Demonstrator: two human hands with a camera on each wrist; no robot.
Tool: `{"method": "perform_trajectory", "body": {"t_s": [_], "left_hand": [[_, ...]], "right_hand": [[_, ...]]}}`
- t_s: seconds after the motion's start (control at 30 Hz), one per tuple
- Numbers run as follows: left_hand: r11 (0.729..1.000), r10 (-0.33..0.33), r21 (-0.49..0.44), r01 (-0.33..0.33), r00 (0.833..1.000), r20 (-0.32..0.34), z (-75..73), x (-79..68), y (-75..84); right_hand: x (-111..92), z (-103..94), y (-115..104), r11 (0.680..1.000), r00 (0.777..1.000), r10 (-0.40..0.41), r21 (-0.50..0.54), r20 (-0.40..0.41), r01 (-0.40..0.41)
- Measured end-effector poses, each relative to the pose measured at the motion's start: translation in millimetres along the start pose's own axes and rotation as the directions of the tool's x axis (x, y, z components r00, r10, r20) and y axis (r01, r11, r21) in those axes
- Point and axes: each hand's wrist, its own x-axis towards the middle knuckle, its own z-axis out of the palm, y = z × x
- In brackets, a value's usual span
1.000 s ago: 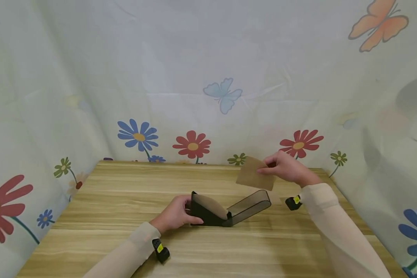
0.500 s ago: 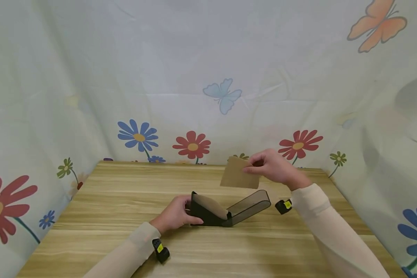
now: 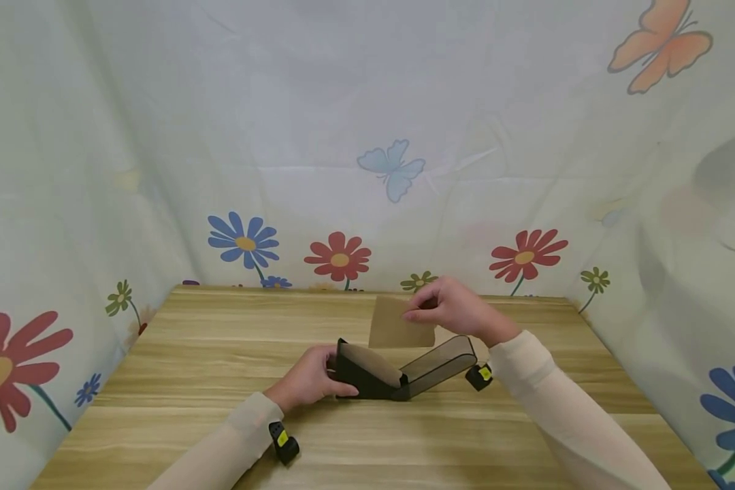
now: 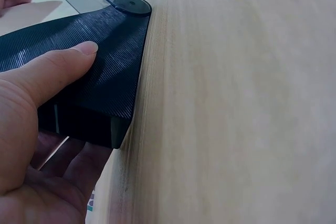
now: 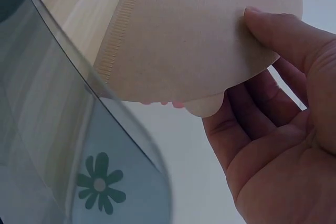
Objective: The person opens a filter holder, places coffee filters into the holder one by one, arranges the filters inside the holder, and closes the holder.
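Observation:
My left hand grips the closed end of a black filter case, its thumb along the ribbed side in the left wrist view. The case rests on the table, and brown filter papers show inside it. Its smoky see-through lid is swung wide to the right on a round hinge. Behind the case, my right hand pinches a brown paper coffee filter at its right edge, above the table. The right wrist view shows the filter's crimped seam and a small rounded tab.
The wood-grain table reaches back to a pale curtain printed with flowers and butterflies. Small black wrist devices with yellow marks hang below both sleeves.
My right hand has carried the coffee filter leftward, then lower, from beyond the lid to just behind the case. The left hand and the case stay where they were.

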Motion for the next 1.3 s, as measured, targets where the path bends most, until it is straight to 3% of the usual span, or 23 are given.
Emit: {"method": "perform_trajectory", "body": {"t_s": [0.87,1.3], "left_hand": [[1.000,-0.012,0.000,0.012,1.000,-0.002,0.0,-0.1,1.1],[1.000,-0.004,0.008,0.004,1.000,0.005,-0.3,0.1,1.0]], "right_hand": [[1,20.7,-1,0.998,0.994,-0.030,0.051,0.106,0.024],[2,37.9,-3,0.988,0.985,-0.057,0.151,0.160,0.033]]}}
